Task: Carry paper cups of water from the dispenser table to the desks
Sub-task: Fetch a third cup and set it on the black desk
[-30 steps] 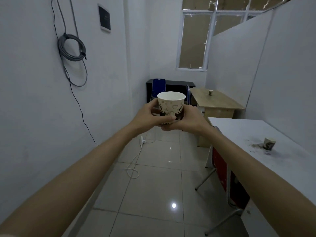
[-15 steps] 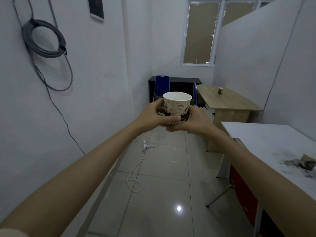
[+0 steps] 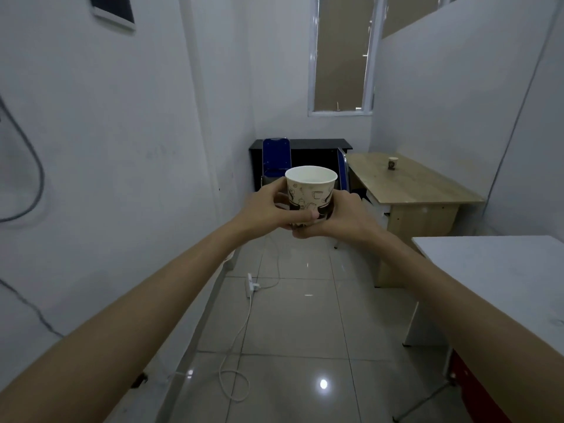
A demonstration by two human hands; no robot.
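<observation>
I hold a white paper cup (image 3: 310, 190) printed with dark cup drawings upright in front of me, at arm's length over the tiled floor. My left hand (image 3: 265, 209) wraps its left side and my right hand (image 3: 345, 216) cradles its right side and base. Further ahead on the right stands a wooden desk (image 3: 427, 190) with another small paper cup (image 3: 392, 163) on its top. The corner of a white desk (image 3: 500, 270) is close on my right.
A black desk (image 3: 317, 144) and a blue chair (image 3: 275, 158) stand against the far wall under the window. A white power strip (image 3: 249, 284) and its cord (image 3: 235, 346) lie on the floor to the left. A grey wall runs close along my left.
I have walked forward down the aisle with the cup held in both hands. The wooden desk is nearer, and the cup on the white desk has passed out of view on the right.
</observation>
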